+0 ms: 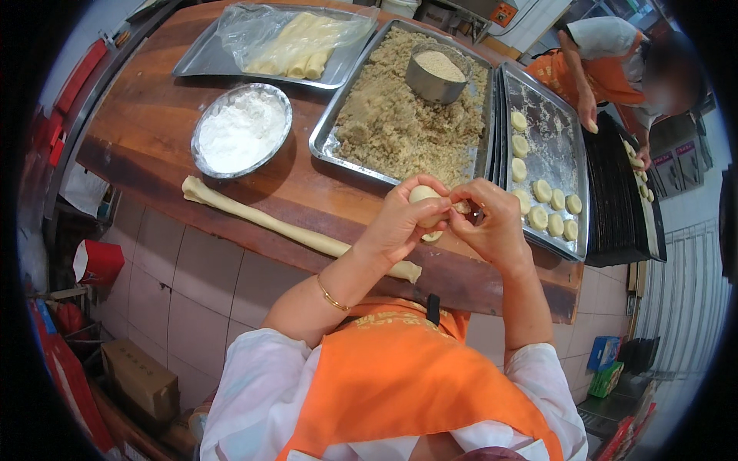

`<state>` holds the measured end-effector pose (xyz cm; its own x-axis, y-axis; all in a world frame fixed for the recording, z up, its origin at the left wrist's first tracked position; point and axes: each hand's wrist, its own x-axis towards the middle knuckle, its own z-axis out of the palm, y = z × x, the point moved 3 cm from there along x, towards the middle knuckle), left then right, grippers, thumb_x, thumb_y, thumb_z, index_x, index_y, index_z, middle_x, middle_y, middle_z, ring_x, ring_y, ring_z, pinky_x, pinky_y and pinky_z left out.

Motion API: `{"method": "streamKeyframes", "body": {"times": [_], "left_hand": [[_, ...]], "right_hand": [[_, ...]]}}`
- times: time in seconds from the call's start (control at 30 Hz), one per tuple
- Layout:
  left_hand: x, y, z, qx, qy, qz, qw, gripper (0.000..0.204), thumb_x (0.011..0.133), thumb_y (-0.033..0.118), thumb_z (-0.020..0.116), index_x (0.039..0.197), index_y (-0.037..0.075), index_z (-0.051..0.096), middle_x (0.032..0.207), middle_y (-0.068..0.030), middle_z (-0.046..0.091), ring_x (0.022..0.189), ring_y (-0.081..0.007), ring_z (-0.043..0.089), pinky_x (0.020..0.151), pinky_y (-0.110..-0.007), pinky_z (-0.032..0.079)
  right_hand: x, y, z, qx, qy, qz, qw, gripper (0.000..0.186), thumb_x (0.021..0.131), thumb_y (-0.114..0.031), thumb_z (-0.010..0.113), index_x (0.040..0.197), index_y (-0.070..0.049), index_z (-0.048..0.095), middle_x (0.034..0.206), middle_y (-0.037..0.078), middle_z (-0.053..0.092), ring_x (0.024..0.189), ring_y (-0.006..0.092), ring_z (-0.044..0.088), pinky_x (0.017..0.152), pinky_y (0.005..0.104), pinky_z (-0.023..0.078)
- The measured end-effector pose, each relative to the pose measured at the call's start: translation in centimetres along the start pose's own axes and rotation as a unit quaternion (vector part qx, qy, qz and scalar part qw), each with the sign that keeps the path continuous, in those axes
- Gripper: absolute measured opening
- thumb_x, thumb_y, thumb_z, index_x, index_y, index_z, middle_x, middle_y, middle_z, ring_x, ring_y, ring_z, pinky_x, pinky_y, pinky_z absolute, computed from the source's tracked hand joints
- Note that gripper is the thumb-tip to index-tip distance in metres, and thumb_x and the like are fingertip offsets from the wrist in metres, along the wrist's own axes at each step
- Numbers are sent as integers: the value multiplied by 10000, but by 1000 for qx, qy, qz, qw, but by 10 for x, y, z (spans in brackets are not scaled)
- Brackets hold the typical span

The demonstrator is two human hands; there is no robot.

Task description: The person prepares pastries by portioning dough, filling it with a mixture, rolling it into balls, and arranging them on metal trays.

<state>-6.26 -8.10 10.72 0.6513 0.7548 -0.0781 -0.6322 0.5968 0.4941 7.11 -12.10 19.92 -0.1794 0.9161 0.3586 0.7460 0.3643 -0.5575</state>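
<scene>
Left hand (pixel 400 223): curled around a pale dough ball (pixel 423 197), gold bracelet (pixel 332 294) at the wrist. Right hand (pixel 492 219): narrow, thumb and fingertips drawn together at the ball's right side, a brownish crumbly bit (pixel 462 207) showing there; cannot tell whether it is gripped. Location of ball: above the near edge of the wooden table (pixel 134 115). Dough rope (pixel 269 219), one, lying along that edge, partly behind the left forearm. Metal bowl (pixel 269 157) of white powder (pixel 242 129). Large metal tray (pixel 350 165) of crumbly brown filling (pixel 377 107), bearing a round tin (pixel 432 90) of pale grains. Second tray (pixel 201 58), at the back, with dough rolls (pixel 296 46) under clear plastic film (pixel 250 34). Baking tray (pixel 565 150), right, with flattened dough rounds (pixel 542 190). Co-worker's hand (pixel 588 111), far right, holding a dough piece, beside stacked black trays (pixel 619 192). Lettering: yellowish characters on the orange apron (pixel 407 384); purplish labels (pixel 684 165) on a metal panel; small print on a cardboard box (pixel 141 380), indistinct.
</scene>
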Motion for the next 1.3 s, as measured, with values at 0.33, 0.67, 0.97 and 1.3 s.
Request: {"method": "streamKeyframes", "body": {"times": [0.33,0.67,0.97,1.3], "left_hand": [[2,6,-7,46,26,10,999,185,871,5,683,1021,69,595,942,-48,632,805,-126,652,642,-237,561],[-9,20,-53,-104,25,26,994,357,1036,356,518,1193,42,582,1031,-117,639,935,-241,656,780,-319,581],[-17,0,-13,-64,13,16,998,535,1065,506,388,1417,107,443,1303,-25,562,1214,-161,567,1004,-338,494],[-17,-11,-16,32,-96,58,993,600,1048,567,354,1446,118,368,1376,-81,502,1259,-204,514,1010,-373,464]], "right_hand": [[-3,17,-1,256,-20,159,953,131,830,-1,690,958,-21,668,821,23,645,634,105,605,568,226,497],[-21,44,74,63,-111,62,990,361,880,-136,671,1228,-46,637,1275,178,590,1138,344,599,992,403,471],[21,1,77,91,-7,-78,993,477,886,-366,626,1239,-48,659,1420,141,563,1423,359,410,1181,540,240],[9,16,60,201,34,-24,979,500,1058,-442,416,1102,-56,731,1270,109,681,1367,323,501,1181,528,231]]}}
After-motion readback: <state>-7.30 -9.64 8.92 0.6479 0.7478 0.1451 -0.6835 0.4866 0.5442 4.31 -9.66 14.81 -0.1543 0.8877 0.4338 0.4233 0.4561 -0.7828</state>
